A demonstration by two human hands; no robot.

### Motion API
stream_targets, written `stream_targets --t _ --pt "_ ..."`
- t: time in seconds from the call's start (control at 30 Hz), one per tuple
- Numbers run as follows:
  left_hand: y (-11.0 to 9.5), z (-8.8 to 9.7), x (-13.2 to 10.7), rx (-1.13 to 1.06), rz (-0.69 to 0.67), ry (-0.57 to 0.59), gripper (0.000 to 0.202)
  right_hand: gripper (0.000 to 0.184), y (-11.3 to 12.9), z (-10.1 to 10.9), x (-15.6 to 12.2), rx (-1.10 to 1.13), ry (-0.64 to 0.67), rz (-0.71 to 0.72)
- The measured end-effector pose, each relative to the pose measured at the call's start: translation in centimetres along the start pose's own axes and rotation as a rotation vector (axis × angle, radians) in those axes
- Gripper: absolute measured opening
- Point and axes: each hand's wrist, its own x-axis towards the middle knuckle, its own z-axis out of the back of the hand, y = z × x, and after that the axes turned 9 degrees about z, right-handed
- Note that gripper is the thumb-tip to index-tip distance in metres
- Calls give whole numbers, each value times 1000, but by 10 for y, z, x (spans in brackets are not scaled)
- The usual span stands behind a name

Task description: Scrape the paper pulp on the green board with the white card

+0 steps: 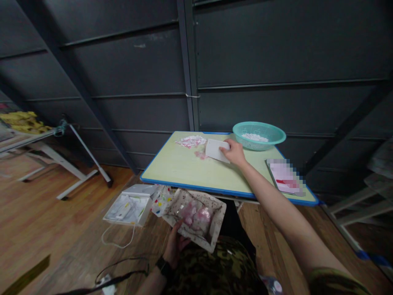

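My right hand (235, 152) grips a flat white card (217, 150) over the pale yellow tabletop (184, 169). Just left of the card lie a pinkish patch of small bits (201, 154) and a pile of white and pink flakes (190, 141). Below the table's front edge, my left hand (176, 241) is closed on the near rim of a speckled, shallow tray (218, 219). Inside that tray sit clear plastic bags with pink contents (196, 216), too blurred to name. Part of the left hand is hidden under the tray.
A turquoise basket (278, 137) with white bits stands at the table's back right. Near the right edge lies a partly pixelated booklet (284, 176). An open white box (129, 207) with a cord rests at lower left. Another table (46, 135) stands farther left; a dark wall rises behind.
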Motion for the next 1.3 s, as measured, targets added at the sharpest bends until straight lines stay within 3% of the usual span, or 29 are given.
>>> stream_targets --t 0.17,0.37,0.5,0.63,0.77,0.93,1.13,1.3 --pt "4 4 9 -31 -76 30 31 31 3 -14 -1 221 117 1" --pt "7 0 5 -23 -73 54 37 30 -8 -1 7 336 -30 -97" --pt "8 -2 3 -33 -90 56 46 28 -15 7 7 425 62 -150" --pt "7 -2 1 -41 -106 58 50 33 -8 -1 2 531 180 -99" --pt "7 -2 -2 -23 -133 68 43 45 1 -9 -1 676 143 -156" --pt "9 1 1 -17 -113 41 39 50 2 -14 -2 675 153 -167" --pt "10 7 13 -1 -110 38 44 43 -1 -18 -3 579 187 -133" --pt "8 8 17 4 -99 10 42 43 0 -5 6 644 126 -174"
